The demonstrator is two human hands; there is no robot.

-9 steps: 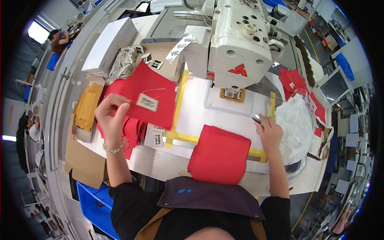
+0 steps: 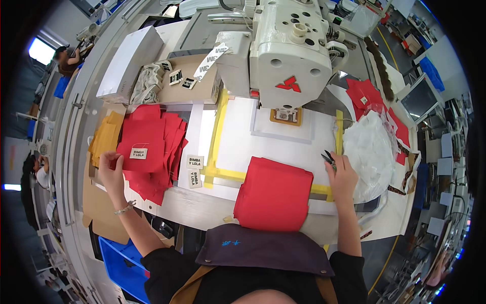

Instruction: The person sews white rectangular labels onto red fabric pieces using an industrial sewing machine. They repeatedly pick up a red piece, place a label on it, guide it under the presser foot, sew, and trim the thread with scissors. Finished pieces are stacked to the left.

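In an open cardboard box (image 2: 202, 92), a bunch of pale, crinkly cloth (image 2: 148, 83) is kept, with a few small dark labels (image 2: 175, 77) beside it. Yellow pieces (image 2: 107, 136) are packed in a low box by the left edge of the table. A long white box (image 2: 130, 63) is set next to the cardboard box. Below the table, a blue bin (image 2: 119, 268) can be seen. On the right, a crumply see-through bag (image 2: 368, 154) is puffed up with something white.

Flat red pieces are heaped in a messy pile (image 2: 147, 177) on the left. A pale label (image 2: 138, 153) is seen on the top red piece (image 2: 144, 134), with a loose thread above it. Two more pale labels (image 2: 195, 161) are laid beside the pile. A neater red stack (image 2: 273, 195) is placed in front of the big white machine (image 2: 288, 55).

The left hand (image 2: 110, 169) is curled, its thumb and finger close together at the top piece's left edge; whether that edge is pinched cannot be told. Small metal snips (image 2: 329, 159) are held in the right hand (image 2: 343, 175), with their blades spread apart.
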